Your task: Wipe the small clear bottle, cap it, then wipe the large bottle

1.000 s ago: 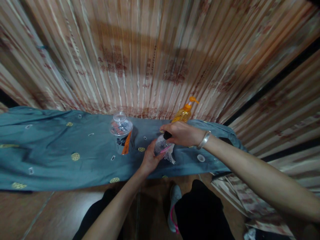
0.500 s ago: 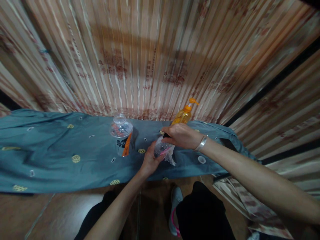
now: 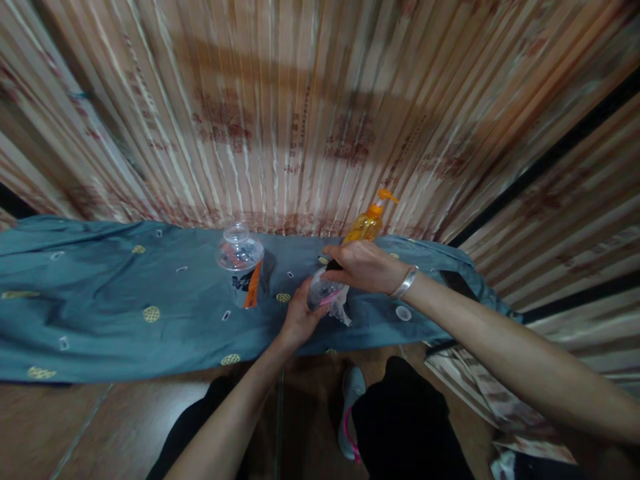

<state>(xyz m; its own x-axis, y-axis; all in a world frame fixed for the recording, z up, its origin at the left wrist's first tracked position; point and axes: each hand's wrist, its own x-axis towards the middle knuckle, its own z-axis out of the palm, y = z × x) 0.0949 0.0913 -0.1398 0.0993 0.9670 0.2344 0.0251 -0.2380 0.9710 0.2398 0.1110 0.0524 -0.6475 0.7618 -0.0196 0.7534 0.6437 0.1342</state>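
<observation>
My left hand is wrapped round the side of a clear plastic container with a pink strip and a crumpled clear film on it. Above it, my right hand, with a silver bracelet at the wrist, is closed on a small black object at the container's top; its full shape is hidden by my fingers. Just behind my right hand stands a yellow pump bottle with an orange head. To the left, a clear wide jar with an orange and black label stands upright and uncapped.
A teal patterned cloth covers the narrow table. A small round clear lid and a dark flat object lie at the right. Striped curtains hang behind and at the right, with a black pole.
The view has shifted slightly, so the things on the table appear a little higher. Both hands keep their hold, with almost no change in position.
</observation>
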